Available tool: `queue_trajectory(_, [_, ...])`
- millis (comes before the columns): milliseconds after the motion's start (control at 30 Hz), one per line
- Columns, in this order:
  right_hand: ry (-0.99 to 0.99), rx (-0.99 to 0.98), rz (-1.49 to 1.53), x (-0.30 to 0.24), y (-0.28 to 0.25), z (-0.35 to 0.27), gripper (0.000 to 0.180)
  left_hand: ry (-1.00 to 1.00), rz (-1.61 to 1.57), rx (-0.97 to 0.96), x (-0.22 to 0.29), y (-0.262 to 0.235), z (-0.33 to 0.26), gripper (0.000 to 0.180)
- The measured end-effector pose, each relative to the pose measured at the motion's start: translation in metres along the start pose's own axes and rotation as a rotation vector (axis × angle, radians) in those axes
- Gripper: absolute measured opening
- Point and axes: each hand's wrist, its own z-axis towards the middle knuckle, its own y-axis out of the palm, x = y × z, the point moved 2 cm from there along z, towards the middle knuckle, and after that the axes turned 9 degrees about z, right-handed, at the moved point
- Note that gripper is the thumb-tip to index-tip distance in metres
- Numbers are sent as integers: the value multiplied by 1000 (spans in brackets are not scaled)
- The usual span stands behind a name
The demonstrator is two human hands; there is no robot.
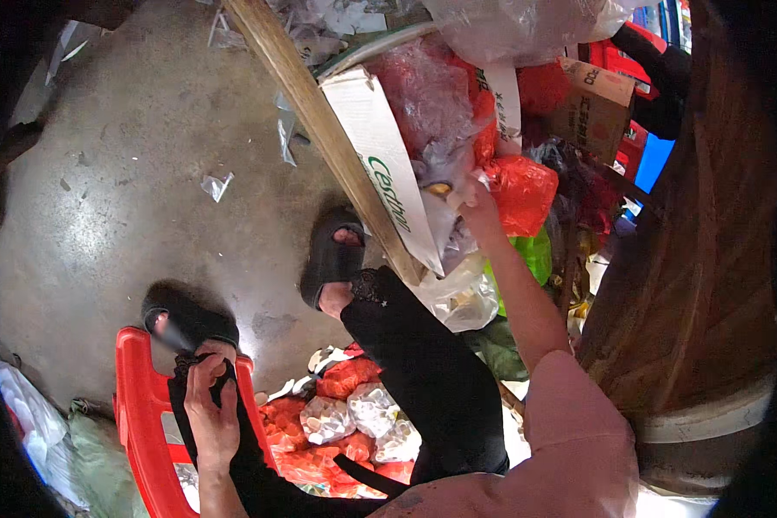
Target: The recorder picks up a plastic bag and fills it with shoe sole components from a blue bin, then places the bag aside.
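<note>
My right hand [479, 207] reaches into a heap of bags on the right, beside a white cardboard carton [380, 164]. Its fingers are bent at a thin, clear plastic bag [447, 160]; something small and pale shows at the fingertips, too blurred to name. Close by the fingers is a round yellowish thing [440, 188]. A red plastic bag [523, 194] lies against the far side of this hand. My left hand [211, 414] rests on my black-trousered leg above a red plastic stool [138, 414], fingers apart, with nothing in it.
A wooden beam [319, 129] runs along the carton's left side. Red and clear filled bags [345, 423] are piled below my legs. Brown sheeting [673, 268] hangs at the right. Scraps of plastic [217, 186] lie on the concrete floor [104, 173].
</note>
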Motion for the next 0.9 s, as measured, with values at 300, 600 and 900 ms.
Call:
queue_trajectory(300, [-549, 232, -630, -58, -6, -29, 33, 18, 18, 28, -20, 15, -8, 24])
queue_trajectory(600, [117, -287, -581, -43, 13, 36, 19, -6, -5, 35, -20, 20, -10, 21])
queue_trajectory(900, [-320, 492, -92, -119, -2, -27, 13, -43, -33, 69, -31, 18, -16, 21])
